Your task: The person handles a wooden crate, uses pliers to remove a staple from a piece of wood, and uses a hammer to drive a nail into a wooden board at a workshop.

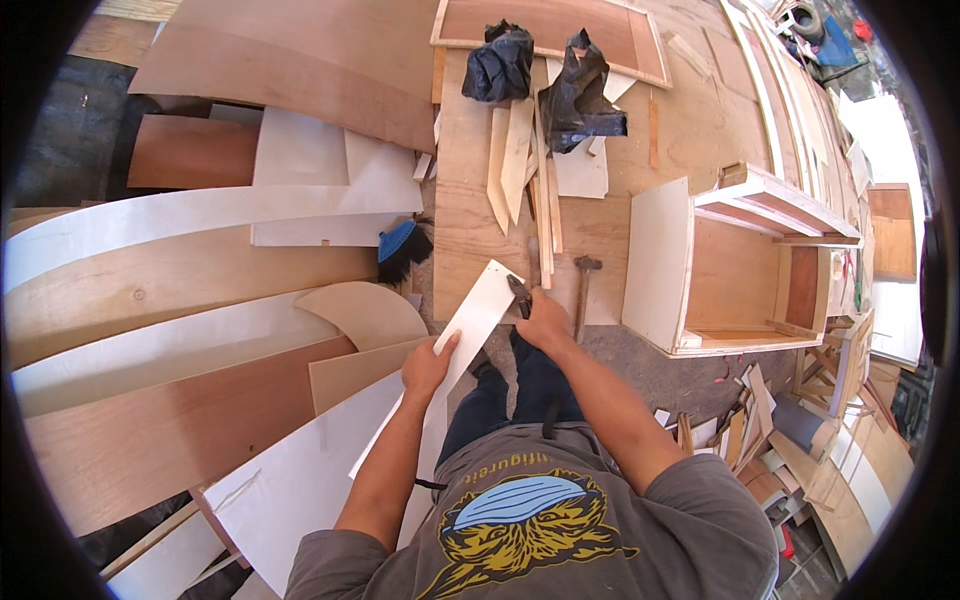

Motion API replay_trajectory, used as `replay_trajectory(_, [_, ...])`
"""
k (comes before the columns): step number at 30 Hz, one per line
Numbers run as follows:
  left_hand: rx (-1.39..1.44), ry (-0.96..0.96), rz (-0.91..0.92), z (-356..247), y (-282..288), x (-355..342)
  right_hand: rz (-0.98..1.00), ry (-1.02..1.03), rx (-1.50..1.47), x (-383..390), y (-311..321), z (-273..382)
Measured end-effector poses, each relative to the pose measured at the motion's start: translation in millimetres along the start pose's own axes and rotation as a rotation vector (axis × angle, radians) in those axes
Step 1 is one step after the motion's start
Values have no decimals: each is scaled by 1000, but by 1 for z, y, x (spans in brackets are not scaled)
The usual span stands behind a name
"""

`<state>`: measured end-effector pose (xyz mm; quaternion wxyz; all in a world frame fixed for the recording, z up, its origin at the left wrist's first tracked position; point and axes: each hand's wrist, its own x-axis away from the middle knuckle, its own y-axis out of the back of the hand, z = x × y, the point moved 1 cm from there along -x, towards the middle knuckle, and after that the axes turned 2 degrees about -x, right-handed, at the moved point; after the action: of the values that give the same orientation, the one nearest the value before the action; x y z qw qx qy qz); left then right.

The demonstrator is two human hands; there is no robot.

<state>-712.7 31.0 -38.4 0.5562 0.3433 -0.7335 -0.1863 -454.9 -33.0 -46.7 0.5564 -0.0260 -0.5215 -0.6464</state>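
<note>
A long, narrow white board (473, 322) lies diagonally in front of me, its far end over the plywood work surface (460, 200). My left hand (426, 366) grips it along its length, thumb on the face. My right hand (543, 322) is closed on dark pincers (519, 295), whose head rests at the board's edge near its far end. A hammer (583, 285) lies just right of my right hand. Beyond the board are loose pale wood strips (515, 165).
An open wooden cabinet (655, 265) stands at the right. Two black plastic bags (497, 65) sit on the strips and panels ahead. Stacked boards (180, 410) fill the left, with a blue brush (400, 240) on them. Offcuts (760, 420) are piled at lower right.
</note>
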Motion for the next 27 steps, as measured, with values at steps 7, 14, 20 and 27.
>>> replay_trajectory(7, [-181,-121,26,-58,15,-5,-74,-186,-60,16,23,-34])
replay_trajectory(14, [-350,-185,39,-93,34,-22,-169,-176,-204,32,29,-45])
replay_trajectory(20, [-533,-234,6,-77,67,-48,-95,-161,-241,44,0,-18])
replay_trajectory(27, [-637,-324,59,-53,74,-100,-56,-257,-290,38,-37,0])
